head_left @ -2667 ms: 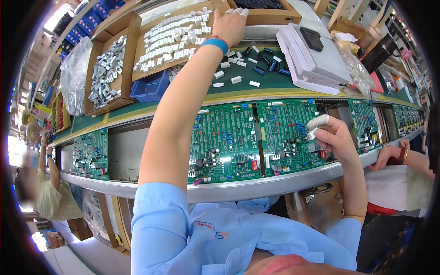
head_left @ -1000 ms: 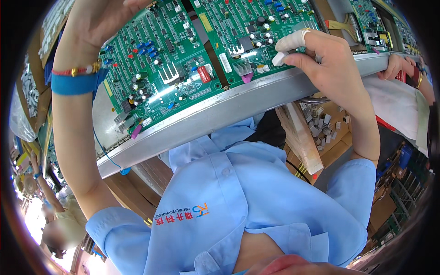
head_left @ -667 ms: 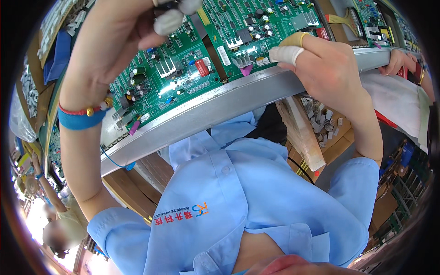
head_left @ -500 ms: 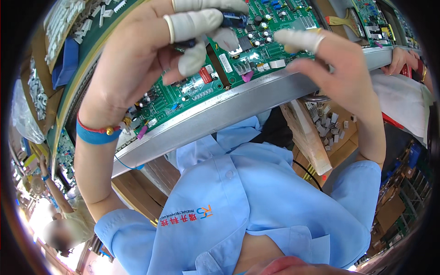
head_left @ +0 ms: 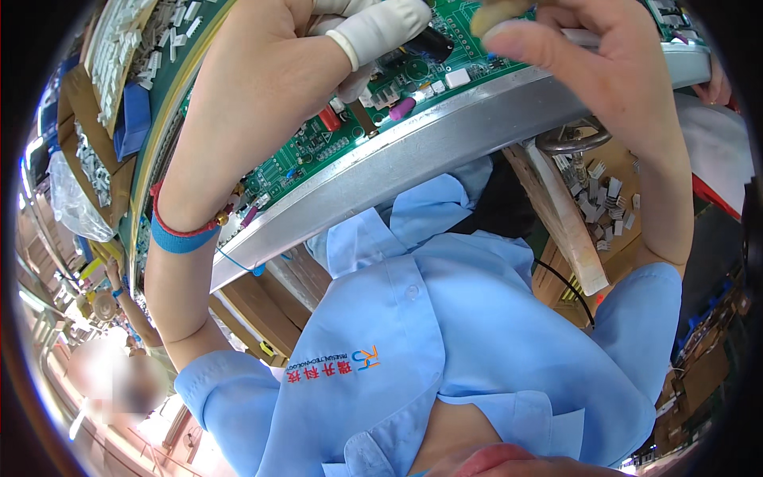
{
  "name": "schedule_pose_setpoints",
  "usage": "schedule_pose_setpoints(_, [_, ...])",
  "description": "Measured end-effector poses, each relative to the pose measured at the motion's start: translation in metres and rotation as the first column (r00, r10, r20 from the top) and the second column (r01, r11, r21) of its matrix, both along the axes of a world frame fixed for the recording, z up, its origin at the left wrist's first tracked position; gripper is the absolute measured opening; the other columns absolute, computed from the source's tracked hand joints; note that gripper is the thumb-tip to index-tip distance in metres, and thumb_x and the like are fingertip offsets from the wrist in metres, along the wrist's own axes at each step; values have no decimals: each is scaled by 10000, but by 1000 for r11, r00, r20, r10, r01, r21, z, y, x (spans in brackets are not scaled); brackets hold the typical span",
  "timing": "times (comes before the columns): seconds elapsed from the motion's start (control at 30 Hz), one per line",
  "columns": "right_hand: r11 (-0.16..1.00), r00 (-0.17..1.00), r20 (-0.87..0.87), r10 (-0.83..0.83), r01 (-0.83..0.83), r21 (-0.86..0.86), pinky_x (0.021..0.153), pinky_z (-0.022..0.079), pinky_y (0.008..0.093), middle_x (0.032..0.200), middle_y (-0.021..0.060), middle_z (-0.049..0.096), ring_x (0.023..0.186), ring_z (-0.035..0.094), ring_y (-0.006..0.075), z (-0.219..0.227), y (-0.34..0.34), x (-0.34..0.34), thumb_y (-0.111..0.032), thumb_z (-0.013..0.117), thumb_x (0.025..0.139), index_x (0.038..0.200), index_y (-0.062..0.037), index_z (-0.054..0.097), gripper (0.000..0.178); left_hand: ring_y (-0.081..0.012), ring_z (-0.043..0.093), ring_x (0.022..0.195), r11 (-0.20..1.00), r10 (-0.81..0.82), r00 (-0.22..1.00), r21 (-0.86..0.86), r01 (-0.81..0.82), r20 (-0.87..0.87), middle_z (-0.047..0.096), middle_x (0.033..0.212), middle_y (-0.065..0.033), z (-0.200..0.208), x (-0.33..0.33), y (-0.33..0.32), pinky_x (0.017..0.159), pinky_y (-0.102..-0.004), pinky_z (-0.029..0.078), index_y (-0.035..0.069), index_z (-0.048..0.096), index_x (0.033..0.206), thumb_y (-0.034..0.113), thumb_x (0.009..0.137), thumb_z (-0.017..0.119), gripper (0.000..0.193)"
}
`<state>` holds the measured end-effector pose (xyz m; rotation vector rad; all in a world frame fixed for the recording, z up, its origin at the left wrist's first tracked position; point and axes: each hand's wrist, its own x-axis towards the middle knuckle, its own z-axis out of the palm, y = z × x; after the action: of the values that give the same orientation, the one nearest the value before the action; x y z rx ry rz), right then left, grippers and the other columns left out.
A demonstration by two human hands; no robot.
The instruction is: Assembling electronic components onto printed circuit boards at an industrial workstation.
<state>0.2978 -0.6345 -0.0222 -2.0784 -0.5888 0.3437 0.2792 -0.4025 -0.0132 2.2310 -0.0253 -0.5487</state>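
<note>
- While the left hand [head_left: 294, 67] is curled with its fingers drawn in, a dark cylindrical part [head_left: 431, 44] pokes out at its fingertips; this looks like a fingertip grip that leaves one end free.
- That part sits just over or against a green circuit board [head_left: 469, 54]; I cannot tell whether it touches.
- The right hand [head_left: 604, 63] is half curled above the same board, thumb and forefinger close together; whether anything is between them cannot be told.
- White finger covers [head_left: 381, 32] on the left hand probably keep skin off the parts.
- A metal rail [head_left: 381, 155] runs along the boards' near edge, seemingly to support them.
- A blue bin [head_left: 137, 119] and a cardboard tray [head_left: 119, 48] of white parts lie on the left, presumably for easy reach.
- On the blue shirt [head_left: 358, 318] is a print: red characters, a smaller dark line and an orange-and-blue emblem.
- Markings on the boards are too small to read.
</note>
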Motion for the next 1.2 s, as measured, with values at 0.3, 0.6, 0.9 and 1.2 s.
schedule_pose_setpoints(0.3, [987,987,-21,158,-158,-31,590,438,223,811,84,616,670,538,91,11,27,8,-138,676,848,1107,12,588,312,-60,495,560,985,160,950,-24,-173,-269,618,769,-60,27,7,-9,459,-186,351,-31,546,1134,222,929,596,329])
schedule_pose_setpoints(0.6, [990,981,-135,138,-138,12,568,456,232,796,69,642,638,582,107,-15,41,9,-162,684,845,950,22,636,217,-109,574,756,777,343,898,-455,-436,-275,605,925,-123,21,-26,39,658,-202,471,-54,514,1165,140,889,626,355])
schedule_pose_setpoints(0.9, [903,908,280,311,-189,-386,513,372,228,779,22,614,559,483,82,-15,40,1,-32,676,773,1029,-64,683,258,-42,445,638,812,316,940,-549,-199,128,585,845,-32,-16,-66,74,584,-177,370,-21,542,1213,236,945,550,371])
schedule_pose_setpoints(1.2, [853,683,585,437,-109,-511,538,442,334,767,71,608,605,573,255,-12,52,-19,-75,706,742,973,-102,691,234,-38,429,622,813,218,976,-549,-193,-20,570,957,-47,-21,-84,110,575,-170,371,-49,435,1328,222,979,482,444])
